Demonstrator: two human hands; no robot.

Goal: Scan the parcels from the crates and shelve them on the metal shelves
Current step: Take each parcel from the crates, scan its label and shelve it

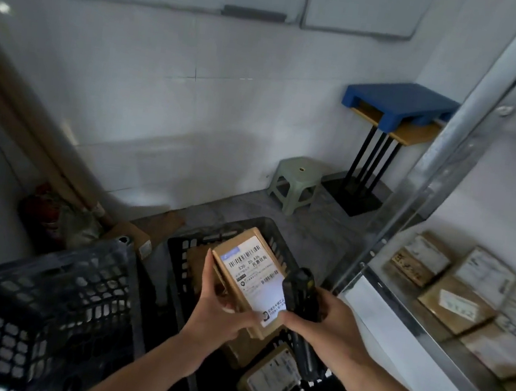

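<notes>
both hands are working together over the black crate (pixel 277 240). the left hand (pixel 222 308) is curling its fingers around the left edge of a flat cardboard parcel (pixel 240 271), holding it tilted up so its white barcode label (pixel 255 277) is facing the camera. the right hand (pixel 322 322) is gripping a black handheld scanner (pixel 301 291), which is sitting against the right edge of the parcel, with the thumb lying on the label's lower corner. below the hands, inside the same crate, more brown parcels are lying, one with a label (pixel 272 377) near the front rim. a second black crate (pixel 39 304) is standing just to the left. on the right, the metal shelves (pixel 455 129) are carrying several labelled boxes (pixel 459 300) on the lower level. farther back, a pale green stool (pixel 297 184) is sitting on the floor beside a stand with a blue pallet (pixel 400 99) on top.
</notes>
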